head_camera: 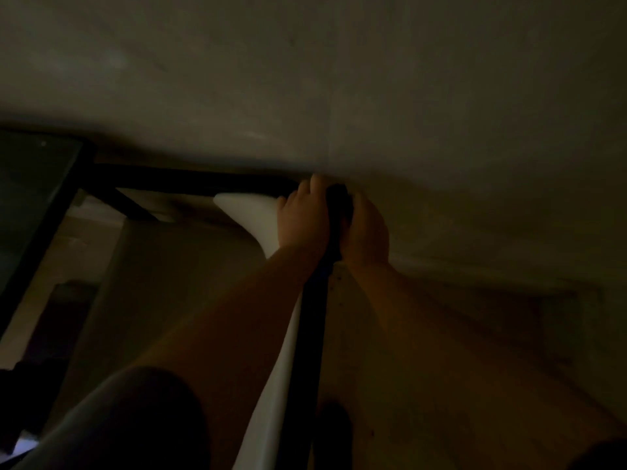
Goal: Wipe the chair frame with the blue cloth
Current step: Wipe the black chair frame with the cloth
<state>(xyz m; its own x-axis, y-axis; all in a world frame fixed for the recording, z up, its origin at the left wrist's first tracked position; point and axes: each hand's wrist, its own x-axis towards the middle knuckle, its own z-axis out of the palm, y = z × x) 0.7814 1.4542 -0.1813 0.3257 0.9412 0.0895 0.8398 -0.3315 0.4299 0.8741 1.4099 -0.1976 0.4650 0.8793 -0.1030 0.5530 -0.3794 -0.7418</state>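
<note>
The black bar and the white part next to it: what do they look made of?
The black bar looks like painted metal tubing: straight, thin, matte, with a rounded corner. The white part seems moulded plastic: smooth, curved, evenly pale. The dim light leaves both uncertain.

Chair frame (310,320): black metal bar running up centre of view w/ white seat edge just left of it, bends left at top corner into horizontal bar. Cloth (339,201): dark bunched wad on that corner; too dim to tell colour
</note>
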